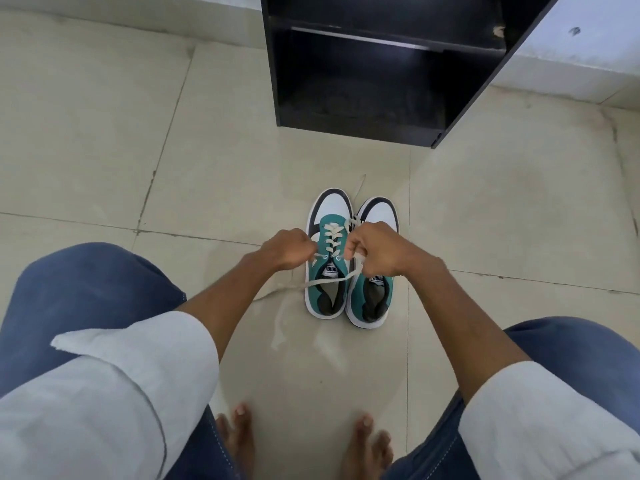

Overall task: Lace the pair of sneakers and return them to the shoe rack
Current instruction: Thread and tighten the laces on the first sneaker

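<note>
Two teal, white and black sneakers stand side by side on the floor, toes pointing away from me. The left sneaker [329, 271] has a white lace [332, 237] crossed through most of its eyelets. My left hand [289, 249] pinches one lace end at the shoe's left side. My right hand [372, 249] grips the other lace end, which runs across the shoe's tongue toward the left. The right sneaker [375, 292] is partly hidden under my right hand. A loose lace end [360, 185] lies past the toes.
A black shoe rack [381, 64] with open shelves stands just beyond the sneakers against a white wall. The floor is pale tile [138, 150]. My knees in blue trousers and my bare feet [242, 434] are at the bottom of the view.
</note>
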